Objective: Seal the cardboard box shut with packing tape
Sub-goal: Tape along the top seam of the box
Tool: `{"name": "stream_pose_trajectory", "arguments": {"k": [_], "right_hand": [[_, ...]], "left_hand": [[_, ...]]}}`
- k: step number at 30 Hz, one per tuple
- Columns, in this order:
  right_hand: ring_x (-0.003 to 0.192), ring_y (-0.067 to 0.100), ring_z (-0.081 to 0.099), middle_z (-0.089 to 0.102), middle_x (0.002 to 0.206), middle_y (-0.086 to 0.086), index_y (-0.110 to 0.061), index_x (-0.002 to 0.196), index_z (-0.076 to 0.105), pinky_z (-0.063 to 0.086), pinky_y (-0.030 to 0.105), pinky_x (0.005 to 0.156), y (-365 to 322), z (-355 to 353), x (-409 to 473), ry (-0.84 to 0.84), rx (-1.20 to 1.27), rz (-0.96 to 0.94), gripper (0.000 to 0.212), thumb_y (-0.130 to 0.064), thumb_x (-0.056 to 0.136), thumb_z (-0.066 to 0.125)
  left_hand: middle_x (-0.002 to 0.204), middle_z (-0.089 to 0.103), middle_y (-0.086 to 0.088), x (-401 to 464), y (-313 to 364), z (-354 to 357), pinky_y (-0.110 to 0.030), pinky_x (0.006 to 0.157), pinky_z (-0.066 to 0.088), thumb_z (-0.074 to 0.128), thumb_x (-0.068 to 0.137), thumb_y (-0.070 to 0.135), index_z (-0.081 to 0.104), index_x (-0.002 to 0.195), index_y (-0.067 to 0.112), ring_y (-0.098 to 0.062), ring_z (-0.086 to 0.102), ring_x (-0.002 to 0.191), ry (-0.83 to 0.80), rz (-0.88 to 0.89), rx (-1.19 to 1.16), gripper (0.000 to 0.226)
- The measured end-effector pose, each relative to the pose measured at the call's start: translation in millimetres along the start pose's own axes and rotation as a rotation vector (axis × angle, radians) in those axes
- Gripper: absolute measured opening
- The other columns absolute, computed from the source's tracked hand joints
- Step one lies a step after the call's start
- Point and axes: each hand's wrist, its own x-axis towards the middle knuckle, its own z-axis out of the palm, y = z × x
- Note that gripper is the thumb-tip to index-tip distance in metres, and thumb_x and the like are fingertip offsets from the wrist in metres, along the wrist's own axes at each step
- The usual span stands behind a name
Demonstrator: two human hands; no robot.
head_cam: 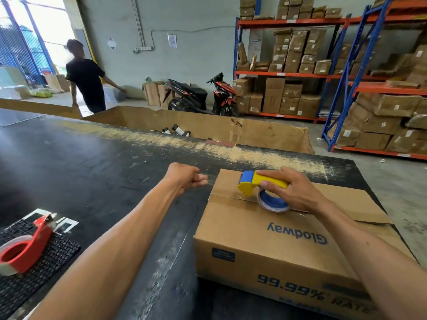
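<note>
Box: the cardboard box [265,239] sits at the right end of the bench [92,172], near its right edge, flaps folded down so the seam runs across the top, ready for tape.
Seam: tape seems to cover the left stretch; I cannot tell how far it reaches under the dispenser.
Dispenser: the yellow and blue tape dispenser [258,188] rests on the seam, roll touching the cardboard, probably so the tape sticks as it goes.
Right hand: the right hand [293,192] is wrapped around the dispenser's handle, pressing down.
Left hand: the left hand [184,177] hovers just beside the box's far left corner, fingers loosely curled on nothing.
Spare: a red dispenser [25,245] lies on a mat [34,273] at the bench's left edge, well apart.
</note>
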Motion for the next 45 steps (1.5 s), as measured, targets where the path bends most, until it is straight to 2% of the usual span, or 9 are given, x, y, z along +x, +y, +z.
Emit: {"name": "stream_pose_trajectory", "arguments": {"k": [7,23,27,29,31,34,37,39,45], "right_hand": [[0.08,0.009,0.05,0.051,0.087,-0.005,-0.064,0.127,0.054,0.035,0.029,0.065,-11,-7,22,-0.137,-0.235,-0.067,0.06,-0.09,0.075,0.038],[0.075,0.007,0.047,0.047,0.084,-0.009,-0.062,0.131,0.052,0.033,0.028,0.061,-13,-11,16,-0.18,-0.38,-0.096,0.064,-0.089,0.076,0.033],[0.076,0.007,0.046,0.045,0.086,-0.011,-0.064,0.131,0.049,0.03,0.027,0.06,-17,-11,16,-0.189,-0.424,-0.095,0.064,-0.089,0.075,0.03],[0.075,0.007,0.046,0.045,0.085,-0.01,-0.064,0.132,0.049,0.028,0.027,0.059,-18,-11,17,-0.194,-0.436,-0.097,0.066,-0.089,0.075,0.03],[0.075,0.007,0.045,0.044,0.085,-0.01,-0.063,0.133,0.049,0.028,0.026,0.059,-19,-11,17,-0.2,-0.443,-0.097,0.066,-0.089,0.075,0.03],[0.075,0.006,0.045,0.043,0.085,-0.011,-0.063,0.134,0.049,0.027,0.025,0.058,-22,-11,17,-0.211,-0.463,-0.095,0.065,-0.088,0.076,0.032],[0.075,0.007,0.045,0.043,0.085,-0.011,-0.061,0.134,0.05,0.028,0.026,0.058,-25,-11,19,-0.223,-0.486,-0.094,0.066,-0.087,0.077,0.032],[0.073,0.007,0.044,0.042,0.085,-0.011,-0.06,0.134,0.05,0.028,0.027,0.058,-27,-11,20,-0.232,-0.499,-0.096,0.067,-0.088,0.076,0.031],[0.072,0.005,0.042,0.041,0.084,-0.011,-0.059,0.134,0.052,0.027,0.027,0.057,-25,-10,21,-0.222,-0.498,-0.101,0.068,-0.088,0.076,0.032]], "left_hand": [[0.089,0.072,-0.027,7,-33,1,-0.031,0.064,0.063,0.062,0.082,-0.017,0.064,0.085,-0.009,-0.027,0.071,0.066,0.052,0.011,0.014,0.009],[0.082,0.069,-0.023,5,-51,10,-0.026,0.058,0.061,0.06,0.082,-0.02,0.063,0.082,-0.007,-0.021,0.07,0.054,0.071,0.003,0.023,0.013],[0.083,0.067,-0.022,2,-53,13,-0.021,0.049,0.057,0.059,0.085,-0.021,0.06,0.096,-0.006,-0.016,0.07,0.05,0.071,0.003,0.033,0.018],[0.091,0.07,-0.022,6,-58,15,-0.027,0.06,0.061,0.064,0.085,-0.014,0.058,0.112,-0.007,-0.022,0.073,0.066,0.073,0.018,0.082,0.029],[0.113,0.069,-0.022,7,-65,18,-0.037,0.088,0.058,0.07,0.087,0.004,0.049,0.136,-0.005,-0.028,0.07,0.1,0.1,0.114,0.41,0.054],[0.151,0.039,-0.024,-6,-77,25,-0.043,0.112,0.034,0.055,0.098,0.018,0.028,0.153,0.006,-0.038,0.037,0.139,0.159,0.362,0.896,0.062],[0.163,0.013,-0.021,-13,-76,25,-0.042,0.118,0.02,0.043,0.104,0.018,0.02,0.156,0.008,-0.037,0.017,0.148,0.161,0.609,1.02,0.058],[0.165,0.002,-0.016,-17,-75,28,-0.038,0.121,0.011,0.039,0.104,0.021,0.017,0.157,0.01,-0.031,0.007,0.152,0.019,0.704,1.151,0.058],[0.166,-0.007,-0.009,-17,-78,33,-0.043,0.12,0.021,0.026,0.107,0.038,0.013,0.157,0.01,-0.033,0.023,0.148,-0.304,0.438,1.209,0.059]]}}
